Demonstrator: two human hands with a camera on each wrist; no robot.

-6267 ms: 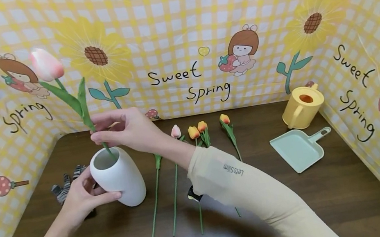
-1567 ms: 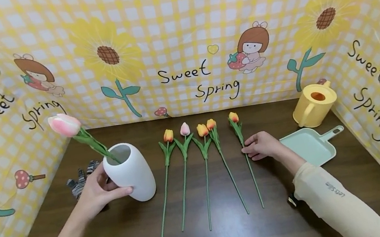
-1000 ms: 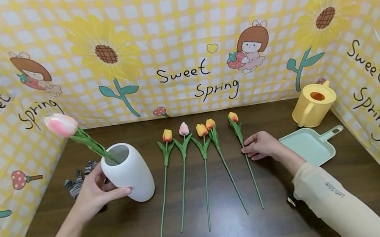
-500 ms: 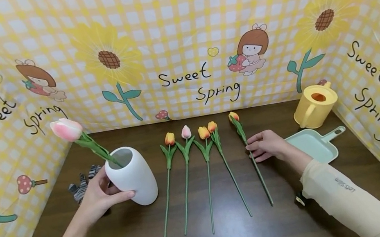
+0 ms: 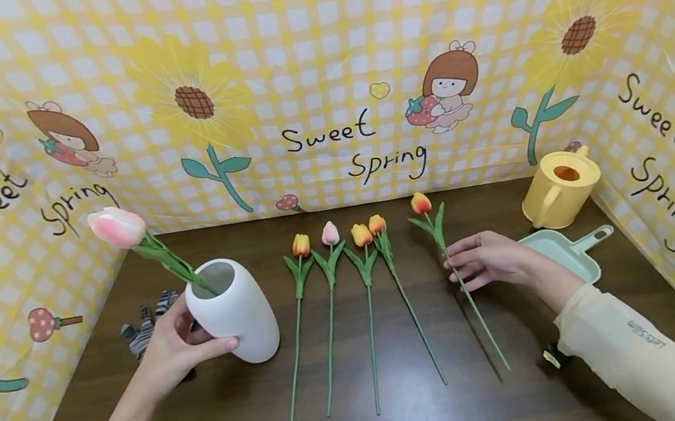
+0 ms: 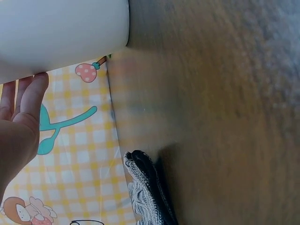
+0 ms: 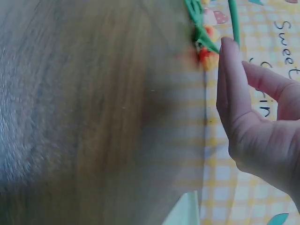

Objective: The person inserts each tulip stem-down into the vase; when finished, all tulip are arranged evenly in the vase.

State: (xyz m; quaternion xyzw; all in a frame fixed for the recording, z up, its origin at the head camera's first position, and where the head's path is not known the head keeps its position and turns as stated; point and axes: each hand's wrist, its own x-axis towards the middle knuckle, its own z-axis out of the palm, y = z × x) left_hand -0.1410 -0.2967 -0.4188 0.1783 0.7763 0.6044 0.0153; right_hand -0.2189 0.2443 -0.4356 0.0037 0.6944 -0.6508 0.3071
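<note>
My left hand grips the white vase around its side, thumb in front; the left wrist view shows fingers under the vase's curve. A pink-and-white tulip leans out of the vase's mouth to the left. On the right, my right hand pinches the stem of an orange-red tulip, whose lower stem is lifted off the table and throws a shadow. In the right wrist view the green stem rises from the fingertips of my right hand.
Between the hands lie a yellow-orange tulip, a pink tulip and two more orange ones. A pale green dustpan and a yellow watering can stand at right. Striped grey gloves lie behind the left hand. Patterned cloth walls three sides.
The pink-and-white tulip went from my right hand into the vase. My right hand then moved to the rightmost tulip and has lifted it, shifting slightly right. The left hand keeps hold of the vase.
</note>
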